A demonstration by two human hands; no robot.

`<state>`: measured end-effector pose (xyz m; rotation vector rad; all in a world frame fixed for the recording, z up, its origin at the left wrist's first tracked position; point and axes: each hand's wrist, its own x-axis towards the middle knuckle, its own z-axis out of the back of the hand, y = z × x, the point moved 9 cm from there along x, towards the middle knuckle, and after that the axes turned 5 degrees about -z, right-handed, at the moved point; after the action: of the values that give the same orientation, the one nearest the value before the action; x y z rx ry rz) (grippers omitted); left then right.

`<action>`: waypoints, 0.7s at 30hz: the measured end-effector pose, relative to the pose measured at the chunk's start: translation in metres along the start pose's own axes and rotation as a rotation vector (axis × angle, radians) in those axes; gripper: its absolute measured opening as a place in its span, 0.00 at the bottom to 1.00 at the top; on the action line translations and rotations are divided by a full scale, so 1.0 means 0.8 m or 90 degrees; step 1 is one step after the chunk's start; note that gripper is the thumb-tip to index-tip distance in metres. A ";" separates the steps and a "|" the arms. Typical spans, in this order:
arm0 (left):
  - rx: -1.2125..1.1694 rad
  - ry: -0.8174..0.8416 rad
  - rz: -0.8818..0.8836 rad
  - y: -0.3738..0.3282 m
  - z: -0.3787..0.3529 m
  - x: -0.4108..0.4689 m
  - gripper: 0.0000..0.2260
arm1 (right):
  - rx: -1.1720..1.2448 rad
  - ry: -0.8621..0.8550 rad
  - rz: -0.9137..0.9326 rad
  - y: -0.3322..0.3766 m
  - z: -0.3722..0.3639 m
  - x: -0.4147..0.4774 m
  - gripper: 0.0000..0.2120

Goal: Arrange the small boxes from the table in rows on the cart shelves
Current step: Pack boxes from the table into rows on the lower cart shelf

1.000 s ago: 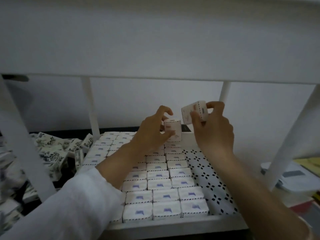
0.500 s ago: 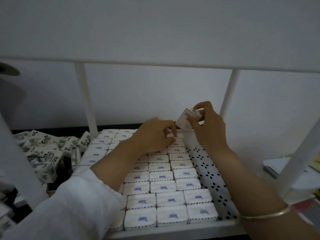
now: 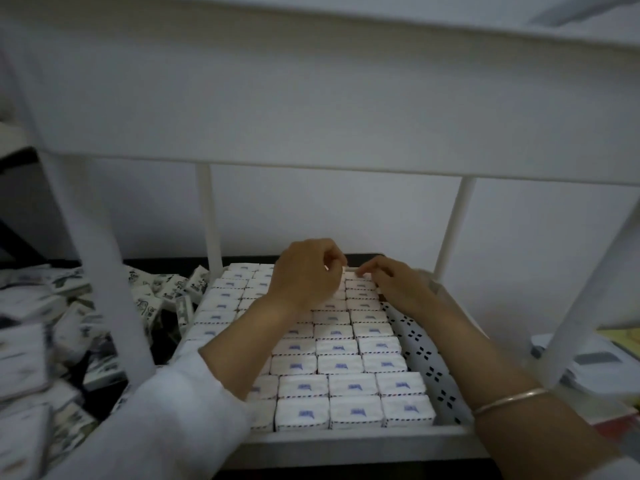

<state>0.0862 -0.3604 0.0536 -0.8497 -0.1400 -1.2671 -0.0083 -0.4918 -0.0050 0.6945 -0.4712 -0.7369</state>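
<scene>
Pressing at 12 o'clock: small white blue-marked box (image 3: 358, 276) is held down by flat-fingered right hand (image 3: 394, 284); left hand (image 3: 304, 275) curled, hold unclear. Most of white cart shelf (image 3: 346, 441) filled; black-printed box pile (image 3: 152, 299) at 9 o'clock left.

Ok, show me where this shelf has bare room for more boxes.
One free patch: the patterned liner strip between the rows of boxes and the right edge of the shelf. Left of it the rows are packed tight, back to the left hand and right hand. The table pile is crowded.
</scene>
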 end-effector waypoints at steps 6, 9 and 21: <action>-0.002 0.076 0.004 -0.030 0.052 -0.075 0.07 | -0.140 -0.120 0.074 0.035 0.019 -0.018 0.15; -0.022 0.095 -0.014 -0.037 0.086 -0.139 0.07 | -0.163 -0.135 0.153 0.083 0.023 -0.047 0.15; 0.127 -0.007 0.046 0.014 0.190 -0.322 0.07 | -0.183 -0.117 0.494 0.249 -0.098 -0.303 0.07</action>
<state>0.0630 -0.0642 0.0164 -0.6838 -0.2381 -1.1598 -0.0305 -0.1731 0.0478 0.1373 -0.7259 -0.1221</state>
